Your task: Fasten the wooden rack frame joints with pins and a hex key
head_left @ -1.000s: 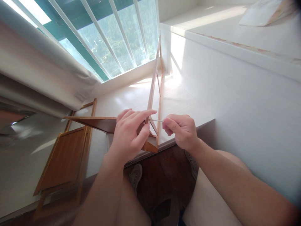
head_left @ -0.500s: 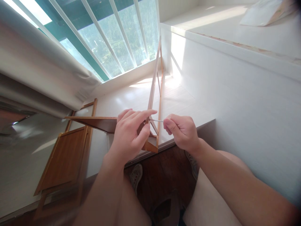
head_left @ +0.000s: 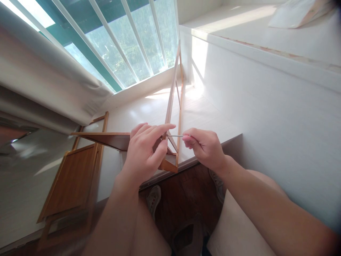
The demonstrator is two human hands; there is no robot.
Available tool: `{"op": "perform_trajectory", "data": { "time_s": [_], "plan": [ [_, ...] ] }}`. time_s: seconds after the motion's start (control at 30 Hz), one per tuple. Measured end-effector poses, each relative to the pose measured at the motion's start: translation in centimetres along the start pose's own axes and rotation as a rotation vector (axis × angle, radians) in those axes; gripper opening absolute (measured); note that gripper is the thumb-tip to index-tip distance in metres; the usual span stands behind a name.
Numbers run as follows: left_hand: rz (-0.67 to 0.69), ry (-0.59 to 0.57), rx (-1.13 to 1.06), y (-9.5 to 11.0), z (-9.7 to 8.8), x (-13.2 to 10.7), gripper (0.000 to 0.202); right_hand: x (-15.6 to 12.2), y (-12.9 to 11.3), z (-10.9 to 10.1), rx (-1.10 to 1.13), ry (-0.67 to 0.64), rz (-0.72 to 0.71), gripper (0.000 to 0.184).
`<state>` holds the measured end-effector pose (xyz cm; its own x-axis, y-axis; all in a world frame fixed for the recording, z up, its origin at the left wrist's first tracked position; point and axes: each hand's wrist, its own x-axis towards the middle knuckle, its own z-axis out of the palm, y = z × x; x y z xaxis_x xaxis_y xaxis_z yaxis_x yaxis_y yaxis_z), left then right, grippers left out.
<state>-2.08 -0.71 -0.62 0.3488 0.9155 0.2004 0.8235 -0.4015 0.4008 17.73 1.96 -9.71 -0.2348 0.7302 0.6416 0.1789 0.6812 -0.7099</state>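
A tall wooden frame (head_left: 173, 80) stands on edge on the white platform (head_left: 149, 112), joined near its lower end to a flat wooden panel (head_left: 106, 138) that runs off to the left. My left hand (head_left: 144, 153) is wrapped round that joint, the index finger stretched along the frame's rail. My right hand (head_left: 206, 146) pinches a thin metal key (head_left: 174, 136) whose tip sits in the rail, just below the left index fingertip.
Another wooden panel with a frame (head_left: 70, 181) lies flat on the platform at the left. A curtain (head_left: 42, 85) hangs beside the barred window (head_left: 125, 39). A white wall (head_left: 266, 106) rises on the right. Below are dark wood floor (head_left: 183, 195) and shoes.
Both hands and the frame have shifted slightly left in view; the right hand has turned a little on the metal key. The grip on the joint is unchanged.
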Motion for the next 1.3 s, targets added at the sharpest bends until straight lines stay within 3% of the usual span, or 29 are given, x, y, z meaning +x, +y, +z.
{"op": "perform_trajectory", "data": {
  "time_s": [0.37,1.3],
  "plan": [
    [0.015,0.009,-0.007,-0.1,0.0,-0.1,0.039,0.0,0.3,0.3,-0.101,0.07,-0.108,0.019],
    [0.025,0.018,-0.022,-0.2,0.1,-0.1,0.039,0.2,1.2,-0.2,-0.214,0.026,-0.203,0.024]
  ]
}}
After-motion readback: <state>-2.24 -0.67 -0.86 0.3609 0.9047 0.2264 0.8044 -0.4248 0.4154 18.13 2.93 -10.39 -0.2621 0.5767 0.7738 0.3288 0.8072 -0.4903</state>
